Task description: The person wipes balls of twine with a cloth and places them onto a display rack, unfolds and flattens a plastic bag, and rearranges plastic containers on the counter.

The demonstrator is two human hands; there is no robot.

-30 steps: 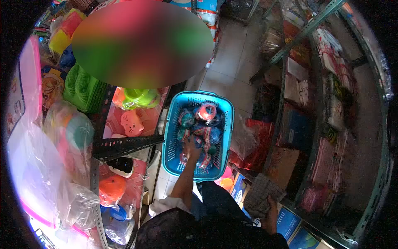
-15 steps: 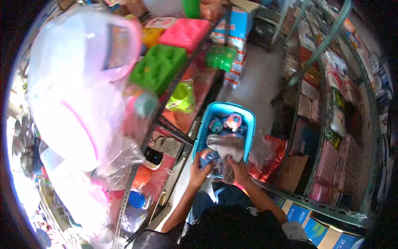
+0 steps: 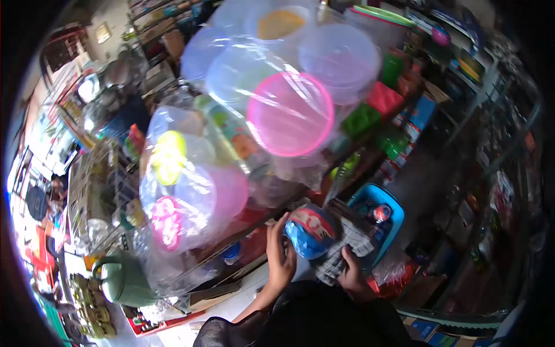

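Since the earlier frame the blue and red round ball [image 3: 310, 232] has come up out of the turquoise plastic basket [image 3: 386, 199] to lower centre of the frame. The left hand [image 3: 280, 254] cups its left side, fingers curled upright around it. The right hand [image 3: 354, 273] pinches one grey checked cloth [image 3: 346, 254] just below the ball. One more ball [image 3: 381, 214] lies in the basket. Being round, the held ball shows no long axis.
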